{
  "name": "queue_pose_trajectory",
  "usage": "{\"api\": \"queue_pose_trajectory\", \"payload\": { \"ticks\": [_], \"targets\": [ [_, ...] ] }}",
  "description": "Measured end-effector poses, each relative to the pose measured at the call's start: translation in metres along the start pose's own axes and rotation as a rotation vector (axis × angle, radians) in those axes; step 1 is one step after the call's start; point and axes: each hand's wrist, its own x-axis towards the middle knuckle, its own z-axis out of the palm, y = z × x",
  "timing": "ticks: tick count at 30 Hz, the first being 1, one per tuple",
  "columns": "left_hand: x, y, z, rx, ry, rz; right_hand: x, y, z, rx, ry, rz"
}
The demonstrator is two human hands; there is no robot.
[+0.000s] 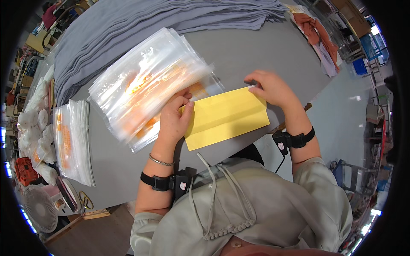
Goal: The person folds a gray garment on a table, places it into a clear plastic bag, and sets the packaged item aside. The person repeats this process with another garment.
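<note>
Yellow folded cloth [226,117] lies flat at centre frame on the grey counter [256,51], pinned at both ends. Left hand [175,119] presses down on its left edge, fingers together and flat, with the back of the hand under a blurred clear plastic bag [145,81] printed in orange, apparently the top one of a loose pile. Right hand [271,87] rests on the upper right corner of the cloth, fingers curled together over the edge; cannot tell whether pinching or only pressing. Judged as the folding or squaring stage, just ahead of bagging; next move likely calls for keeping the fold tight while bringing a bag mouth to one short end. Second stack of clear bags [72,141] sits at left of frame, well apart from the cloth. Stacked grey fabric [141,21] fills the upper left of the counter. Rust-orange garment [318,32] lies at upper right. White fan [40,209] stands at lower left; cluttered workshop floor around the rim.
</note>
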Motion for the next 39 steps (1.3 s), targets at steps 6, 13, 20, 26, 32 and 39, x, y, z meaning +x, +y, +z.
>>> {"api": "queue_pose_trajectory", "payload": {
  "ticks": [6, 13, 20, 26, 32, 39],
  "targets": [
    [0.001, 0.001, 0.0, 0.011, 0.014, 0.004, -0.017, 0.006, 0.023, -0.043, 0.101, -0.053],
    [0.001, 0.001, -0.001, 0.023, 0.016, 0.001, -0.025, 0.016, 0.03, -0.135, 0.255, -0.175],
    [0.0, 0.0, -0.001, 0.001, 0.002, 0.012, 0.006, -0.015, 0.03, 0.341, 0.413, 0.247],
    [0.001, 0.001, -0.001, -0.036, 0.002, 0.009, 0.06, -0.056, 0.07, 0.452, 0.154, 0.301],
    [0.002, 0.001, -0.001, -0.032, -0.003, 0.011, 0.069, -0.057, 0.074, 0.352, 0.16, 0.304],
    [0.0, 0.003, -0.001, -0.056, 0.001, 0.0, 0.067, -0.054, 0.072, 0.492, 0.137, 0.302]
  ]
}}
